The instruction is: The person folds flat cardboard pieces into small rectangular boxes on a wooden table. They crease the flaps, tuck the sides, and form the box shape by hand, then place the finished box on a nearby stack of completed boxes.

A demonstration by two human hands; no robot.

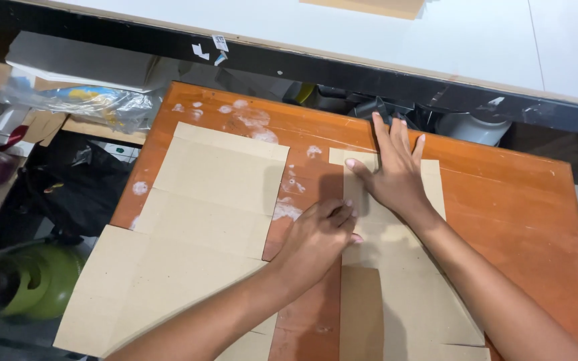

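Observation:
My right hand point(392, 167) lies flat, fingers spread, on the far end of a narrow brown cardboard sheet point(396, 294) on the orange wooden table point(516, 220). My left hand point(317, 235) presses its curled fingers down on the same sheet's left edge, a little nearer to me. A larger flat cardboard piece point(188, 234) with flaps lies to the left, overhanging the table's left edge, and neither hand touches it.
White smears point(255, 120) mark the table's far left. Beyond the table runs a black-edged white board point(382, 33). Left of the table are a clear plastic bag point(81, 100), a black bag point(75, 180) and a green gas cylinder point(35, 281) on the floor.

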